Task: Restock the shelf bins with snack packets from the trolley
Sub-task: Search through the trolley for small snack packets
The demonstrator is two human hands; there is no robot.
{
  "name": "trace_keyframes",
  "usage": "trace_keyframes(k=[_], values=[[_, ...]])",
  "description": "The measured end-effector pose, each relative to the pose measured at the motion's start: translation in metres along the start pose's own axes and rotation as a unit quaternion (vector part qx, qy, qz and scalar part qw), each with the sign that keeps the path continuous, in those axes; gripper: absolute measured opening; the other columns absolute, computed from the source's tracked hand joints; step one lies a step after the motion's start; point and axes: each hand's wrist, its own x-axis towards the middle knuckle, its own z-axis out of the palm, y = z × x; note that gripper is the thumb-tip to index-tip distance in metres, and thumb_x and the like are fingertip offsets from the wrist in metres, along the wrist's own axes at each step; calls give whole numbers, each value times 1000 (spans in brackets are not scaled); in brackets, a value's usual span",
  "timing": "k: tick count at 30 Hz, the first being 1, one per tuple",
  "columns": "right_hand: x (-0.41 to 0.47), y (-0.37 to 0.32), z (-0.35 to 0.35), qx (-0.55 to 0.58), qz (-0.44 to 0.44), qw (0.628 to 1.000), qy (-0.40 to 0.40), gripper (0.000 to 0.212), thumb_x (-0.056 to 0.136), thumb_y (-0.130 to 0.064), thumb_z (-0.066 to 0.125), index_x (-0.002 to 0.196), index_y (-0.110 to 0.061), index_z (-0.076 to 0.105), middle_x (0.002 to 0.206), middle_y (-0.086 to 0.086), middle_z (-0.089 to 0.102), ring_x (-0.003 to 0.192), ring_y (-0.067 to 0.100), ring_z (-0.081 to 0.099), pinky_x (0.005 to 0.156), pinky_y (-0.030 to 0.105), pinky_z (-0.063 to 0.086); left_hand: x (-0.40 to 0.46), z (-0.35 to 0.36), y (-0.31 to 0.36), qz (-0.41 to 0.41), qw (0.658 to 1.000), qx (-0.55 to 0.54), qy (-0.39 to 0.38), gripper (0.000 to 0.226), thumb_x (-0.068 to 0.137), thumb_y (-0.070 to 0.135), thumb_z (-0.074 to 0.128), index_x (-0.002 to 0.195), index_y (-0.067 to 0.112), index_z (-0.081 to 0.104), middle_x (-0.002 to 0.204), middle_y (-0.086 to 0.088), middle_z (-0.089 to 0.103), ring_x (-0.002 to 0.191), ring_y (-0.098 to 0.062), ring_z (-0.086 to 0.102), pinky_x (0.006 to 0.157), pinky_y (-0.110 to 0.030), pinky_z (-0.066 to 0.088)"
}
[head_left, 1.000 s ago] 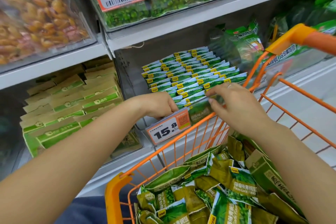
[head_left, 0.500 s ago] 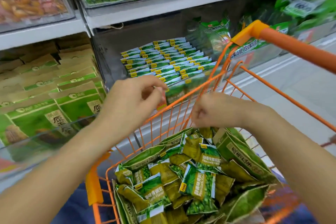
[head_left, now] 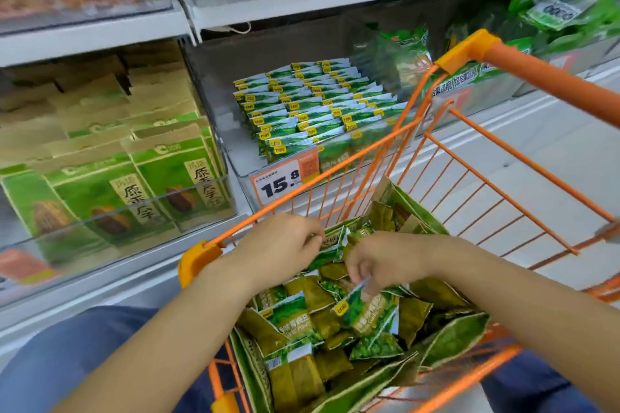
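- Grey metal shelving, two tiers shown.
- Pale tiled floor, evenly lit.
- Clear bin of green boxes, lower left.
- Orange price tag, marked 15.8.

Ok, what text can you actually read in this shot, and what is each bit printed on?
"15.8": orange-and-white price tag on the clear shelf bin's front.
"Garlic Flavor", partly legible: green snack packet in the orange wire trolley.
"原香瓜子", roughly: green-and-tan cardboard boxes in the left bin.
Yellow packet badges, the tag's small print and right-hand shelf labels: too blurred to read.
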Motion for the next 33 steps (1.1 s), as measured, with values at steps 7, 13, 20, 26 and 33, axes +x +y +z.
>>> trace_keyframes(k=[7,13,20,26,33], values=[[-26,-11,-42,230,-103,941,226,19,74,-3,79,77,-14,64,73,6,68,65,16,58,61,28,43,0,-17,10,-42,941,-335,-19,41,76,69,58,79,31,71,72,10,64,67,-11,63,68,-41,54],[-24,-32,-73,344,-196,821,411,13,80,-26,71,80,-13,67,74,4,68,66,7,63,65,18,48,-7,-77,16,-69,967,-186,160,34,76,55,73,70,24,61,62,-3,58,57,-20,52,58,-32,32],[36,-7,-94,-87,-33,865,493,38,98,-45,41,116,-19,62,113,4,65,113,24,53,103,36,31,42,-122,-1,-171,939,126,269,27,94,35,54,107,11,56,96,-17,67,93,-39,60,65,-37,33],[50,7,-86,-147,-68,839,520,64,90,-44,11,92,-15,69,86,4,69,88,25,62,113,41,24,131,-115,-44,-422,847,-70,316,30,98,14,46,118,-3,58,126,-23,58,119,-37,53,88,-35,44],[57,11,-83,-153,-86,828,532,57,90,-45,22,93,-16,70,85,2,70,87,24,63,111,43,32,153,-87,-75,-492,787,-232,291,32,101,12,43,131,13,50,133,-3,51,124,-21,48,72,-23,36]])
